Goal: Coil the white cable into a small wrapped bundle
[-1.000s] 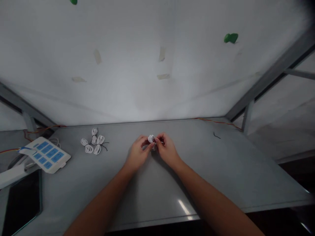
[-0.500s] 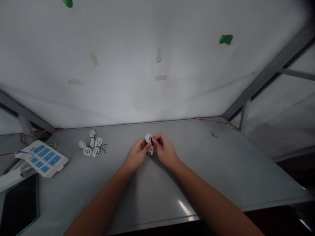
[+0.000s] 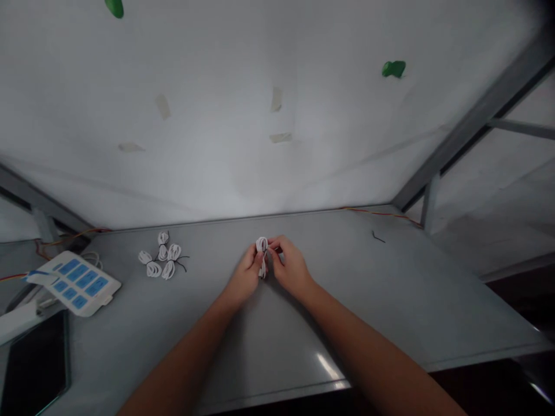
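A small white cable bundle point(image 3: 262, 245) is upright between my hands over the middle of the grey table. My left hand point(image 3: 246, 276) pinches it at its middle from the left side. On the right of the bundle, my right hand point(image 3: 291, 266) has its thumb and index finger pressed together near a thin dark tie at the bundle's waist; the tie is mostly hidden by the fingers. Three white cable bundles with black ties point(image 3: 173, 253) lie close together on the table to the left.
A white power strip with blue sockets point(image 3: 82, 283) lies at the left, with a dark tablet-like panel point(image 3: 37, 361) in front of it. A short black tie point(image 3: 378, 237) rests at the right on the grey table point(image 3: 368, 277). Thin coloured wires run along the back edge.
The bundle in my hands has turned so that its lower loops hang more clearly below my left thumb. My right hand stays beside it, its fingers slightly shifted. The view has moved a little.
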Available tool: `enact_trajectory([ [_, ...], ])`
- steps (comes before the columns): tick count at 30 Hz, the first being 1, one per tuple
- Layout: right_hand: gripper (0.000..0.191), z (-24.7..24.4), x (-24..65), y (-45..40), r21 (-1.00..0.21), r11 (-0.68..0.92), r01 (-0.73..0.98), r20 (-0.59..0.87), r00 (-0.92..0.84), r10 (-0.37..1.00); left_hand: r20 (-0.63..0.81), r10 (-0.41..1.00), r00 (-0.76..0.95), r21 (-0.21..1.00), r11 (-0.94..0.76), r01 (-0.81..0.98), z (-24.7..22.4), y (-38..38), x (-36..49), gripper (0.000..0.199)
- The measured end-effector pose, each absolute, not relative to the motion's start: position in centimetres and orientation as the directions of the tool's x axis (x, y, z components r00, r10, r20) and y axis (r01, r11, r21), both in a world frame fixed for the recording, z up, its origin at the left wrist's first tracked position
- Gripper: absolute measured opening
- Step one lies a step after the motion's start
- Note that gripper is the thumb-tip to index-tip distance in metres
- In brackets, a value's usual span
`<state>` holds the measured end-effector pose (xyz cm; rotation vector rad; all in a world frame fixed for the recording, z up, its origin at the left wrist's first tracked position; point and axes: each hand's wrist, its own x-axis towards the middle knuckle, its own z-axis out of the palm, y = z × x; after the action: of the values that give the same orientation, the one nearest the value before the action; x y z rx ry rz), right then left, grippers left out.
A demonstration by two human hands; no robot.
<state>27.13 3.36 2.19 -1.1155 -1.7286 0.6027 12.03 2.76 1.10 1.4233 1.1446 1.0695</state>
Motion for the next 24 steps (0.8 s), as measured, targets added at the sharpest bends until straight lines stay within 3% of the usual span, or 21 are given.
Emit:
enact_trajectory([
  [6,0.013,2.1,27.1,3.1,-0.703,0.471,0.533,0.446,-0.185,0.875,-0.020,0.991,0.129,1.000,0.018,0.019,1.1,2.7,12.2,0.051],
  [11,0.011,2.3,27.1,3.2,-0.774,0.412,0.480,0.397,-0.139,0.907,-0.093,0.985,0.143,0.991,0.106,-0.084,1.2,2.6,12.4,0.051],
  [15,0.010,2.3,27.3,3.5,-0.849,0.345,0.401,0.330,-0.108,0.938,0.023,0.991,0.129,1.000,-0.025,0.014,1.5,2.6,12.3,0.044],
  [19,0.016,2.2,27.4,3.9,-0.976,0.155,0.156,0.146,-0.069,0.987,0.139,0.982,0.128,0.986,-0.149,0.077,1.4,2.6,12.1,0.043],
  [22,0.025,2.3,27.5,4.2,-0.992,-0.059,-0.107,-0.045,-0.128,0.991,0.098,0.987,0.129,0.995,-0.101,0.016,1.3,2.8,12.2,0.046],
  [24,0.028,2.5,27.6,4.3,-0.965,-0.136,-0.225,-0.095,-0.187,0.978,0.063,0.987,0.148,0.997,-0.055,-0.060,1.3,3.0,12.3,0.048],
])
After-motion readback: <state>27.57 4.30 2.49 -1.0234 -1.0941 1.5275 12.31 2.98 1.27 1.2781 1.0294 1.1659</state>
